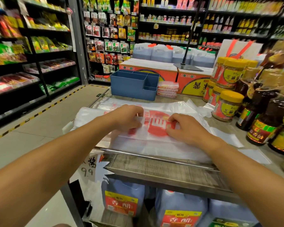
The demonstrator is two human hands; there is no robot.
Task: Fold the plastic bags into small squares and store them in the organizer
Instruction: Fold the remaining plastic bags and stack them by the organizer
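bag handling: I judge the plastic bag (156,126) near weightless, limp and slick; it should slide on the sheets under it and spring open unless each crease is pinned flat.
where to hold: by my read, at the folded edge and corners, fingertips pressing down, never lifting the middle.
bag look: thin, translucent white with a red round print and red characters, partly folded, creased.
bag place: on top of a pile of loose bags (179,110) at the near edge of the table (162,167).
hands: left hand (127,117) and right hand (184,128) sit close, a little apart, fingers curled, pinching the bag either side of the print.
organizer (134,84): blue, compartmented, beyond the pile; the compartments I can see look empty.
folded squares (167,89): stacked just beside it, on its right.
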